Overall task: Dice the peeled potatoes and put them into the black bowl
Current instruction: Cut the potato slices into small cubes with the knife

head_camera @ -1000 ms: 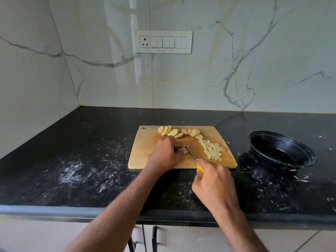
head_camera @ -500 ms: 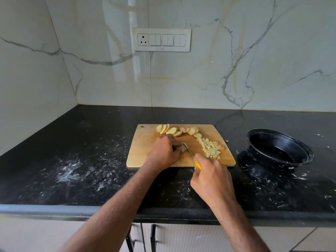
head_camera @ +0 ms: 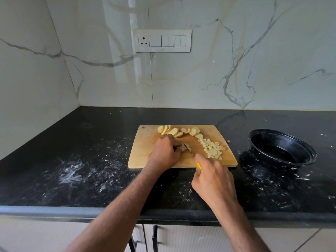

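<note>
The dark counter (head_camera: pixel 91 151) is carrying a wooden board (head_camera: pixel 143 151), and from the board's centre the black bowl (head_camera: pixel 283 153) is sitting well apart at about 3 o'clock, showing nothing inside yet. On the board, a row of potato slices (head_camera: pixel 174 131) is lying at 12 o'clock, and a heap of diced pieces (head_camera: pixel 211 149) is lying between 2 and 3 o'clock. Compared with a second ago, the heap and the slices are looking unchanged, so the change is a small one: the knife (head_camera: pixel 189 151) is now standing a little closer to the left hand (head_camera: pixel 165 153), working through the piece (head_camera: pixel 186 147) held there. That hand's fingers are curled together, pressing the piece down. The right hand (head_camera: pixel 212 177) is wrapping closed fingers around the yellow handle at 5 o'clock. The dicing is judged roughly partway, with the slices waiting and nothing transferred yet.
</note>
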Demonstrator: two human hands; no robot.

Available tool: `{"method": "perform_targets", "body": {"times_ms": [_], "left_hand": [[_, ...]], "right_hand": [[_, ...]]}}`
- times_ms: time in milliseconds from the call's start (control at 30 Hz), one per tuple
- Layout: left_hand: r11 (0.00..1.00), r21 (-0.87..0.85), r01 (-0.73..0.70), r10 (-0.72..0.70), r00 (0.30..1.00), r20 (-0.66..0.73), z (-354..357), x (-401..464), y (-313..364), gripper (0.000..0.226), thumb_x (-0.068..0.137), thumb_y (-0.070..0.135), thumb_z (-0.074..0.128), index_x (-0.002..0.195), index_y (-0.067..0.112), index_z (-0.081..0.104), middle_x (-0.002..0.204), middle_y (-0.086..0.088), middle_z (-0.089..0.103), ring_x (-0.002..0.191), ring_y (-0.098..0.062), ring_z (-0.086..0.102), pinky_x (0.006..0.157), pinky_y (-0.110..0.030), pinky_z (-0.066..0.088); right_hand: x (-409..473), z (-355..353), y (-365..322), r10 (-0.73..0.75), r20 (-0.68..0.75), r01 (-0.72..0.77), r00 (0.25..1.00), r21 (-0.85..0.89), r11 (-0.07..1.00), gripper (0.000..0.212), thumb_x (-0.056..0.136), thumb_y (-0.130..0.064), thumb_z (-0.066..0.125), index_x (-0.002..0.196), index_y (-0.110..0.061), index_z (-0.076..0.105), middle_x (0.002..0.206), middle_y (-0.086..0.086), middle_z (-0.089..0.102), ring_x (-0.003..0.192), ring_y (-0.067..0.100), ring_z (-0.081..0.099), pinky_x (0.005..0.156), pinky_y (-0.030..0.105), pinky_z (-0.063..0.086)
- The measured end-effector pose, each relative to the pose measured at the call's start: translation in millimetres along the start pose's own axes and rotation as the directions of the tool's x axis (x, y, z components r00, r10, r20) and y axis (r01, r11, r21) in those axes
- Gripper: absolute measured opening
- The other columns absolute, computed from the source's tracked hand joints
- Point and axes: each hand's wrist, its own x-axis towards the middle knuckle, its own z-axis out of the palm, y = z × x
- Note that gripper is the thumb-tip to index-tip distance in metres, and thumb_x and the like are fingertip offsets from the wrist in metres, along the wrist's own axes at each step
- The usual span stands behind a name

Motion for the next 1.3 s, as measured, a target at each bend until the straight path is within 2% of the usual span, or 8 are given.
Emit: {"method": "perform_targets", "body": {"times_ms": [233, 333, 433, 567, 733, 800, 933, 1300], "left_hand": [[0.998, -0.057, 0.017, -0.018, 0.999, -0.027, -4, -3, -1, 0.03, 0.092, 0.026, 0.072, 0.12, 0.017, 0.074, 0.118, 0.002, 0.069, 0.093, -0.004, 0.049, 0.085, -0.015, 0.04], [0.996, -0.086, 0.026, -0.031, 0.998, -0.049, -6, -5, 0, 0.027, 0.088, 0.028, 0.076, 0.113, 0.018, 0.077, 0.105, 0.006, 0.07, 0.094, -0.009, 0.055, 0.086, -0.021, 0.048], [0.996, -0.075, 0.037, -0.041, 0.998, -0.045, -5, -4, -1, 0.024, 0.086, 0.034, 0.076, 0.105, 0.021, 0.079, 0.092, 0.01, 0.064, 0.097, -0.015, 0.057, 0.087, -0.03, 0.051], [0.997, -0.034, 0.068, -0.068, 0.998, -0.014, -2, -2, -3, 0.03, 0.086, 0.039, 0.075, 0.111, 0.023, 0.078, 0.109, 0.003, 0.067, 0.103, -0.017, 0.056, 0.089, -0.03, 0.05], [0.997, -0.027, 0.079, -0.079, 0.997, -0.001, -2, 0, -2, 0.031, 0.087, 0.039, 0.075, 0.113, 0.021, 0.077, 0.114, 0.0, 0.067, 0.103, -0.017, 0.057, 0.091, -0.034, 0.052], [0.997, -0.031, 0.064, -0.065, 0.998, -0.008, -3, 0, -1, 0.031, 0.088, 0.036, 0.075, 0.114, 0.019, 0.077, 0.113, 0.0, 0.068, 0.1, -0.016, 0.058, 0.087, -0.03, 0.052], [0.999, -0.013, 0.033, -0.033, 0.999, -0.012, -4, 1, 0, 0.029, 0.09, 0.032, 0.073, 0.115, 0.016, 0.076, 0.111, 0.001, 0.068, 0.092, -0.012, 0.056, 0.079, -0.022, 0.046], [1.0, -0.011, -0.002, 0.002, 1.0, 0.004, -4, 2, -1, 0.025, 0.092, 0.03, 0.071, 0.112, 0.017, 0.078, 0.104, 0.001, 0.067, 0.089, -0.015, 0.057, 0.077, -0.025, 0.046]], "right_hand": [[1, -2, 4, 0.061, -0.066, -0.052, 0.996, 0.127, 0.991, 0.018, 0.085, -0.013, 0.069, 0.099, -0.024, 0.063, 0.071, -0.007, 0.066, 0.057, 0.01, 0.053, 0.051, 0.021, 0.043], [1, -1, 3, 0.036, -0.037, -0.031, 0.999, 0.139, 0.99, 0.016, 0.088, -0.017, 0.068, 0.101, -0.025, 0.062, 0.075, -0.007, 0.066, 0.062, 0.009, 0.061, 0.054, 0.023, 0.053], [2, 0, 3, 0.011, -0.015, -0.009, 1.0, 0.135, 0.991, 0.016, 0.09, -0.019, 0.067, 0.105, -0.024, 0.061, 0.078, -0.007, 0.066, 0.064, 0.007, 0.059, 0.055, 0.017, 0.048], [3, 0, 2, -0.001, 0.004, 0.001, 1.0, 0.115, 0.993, 0.014, 0.092, -0.02, 0.065, 0.104, -0.023, 0.06, 0.077, -0.007, 0.063, 0.062, 0.006, 0.053, 0.054, 0.011, 0.037], [3, 0, 1, -0.017, 0.023, 0.015, 1.0, 0.102, 0.995, 0.014, 0.093, -0.021, 0.064, 0.107, -0.023, 0.059, 0.08, -0.007, 0.063, 0.062, 0.007, 0.056, 0.053, 0.011, 0.036], [3, 0, 1, -0.02, 0.034, 0.016, 0.999, 0.109, 0.994, 0.016, 0.095, -0.022, 0.062, 0.111, -0.023, 0.059, 0.084, -0.006, 0.066, 0.066, 0.008, 0.059, 0.055, 0.013, 0.04], [6, 1, 1, -0.019, 0.052, 0.013, 0.998, 0.115, 0.993, 0.015, 0.096, -0.022, 0.06, 0.11, -0.022, 0.06, 0.08, -0.008, 0.061, 0.063, 0.007, 0.052, 0.05, 0.01, 0.03], [27, 7, 1, -0.071, 0.073, 0.064, 0.995, 0.095, 0.993, 0.019, 0.094, -0.017, 0.059, 0.112, -0.019, 0.063, 0.082, -0.001, 0.068, 0.068, 0.014, 0.057, 0.056, 0.021, 0.04]]}}
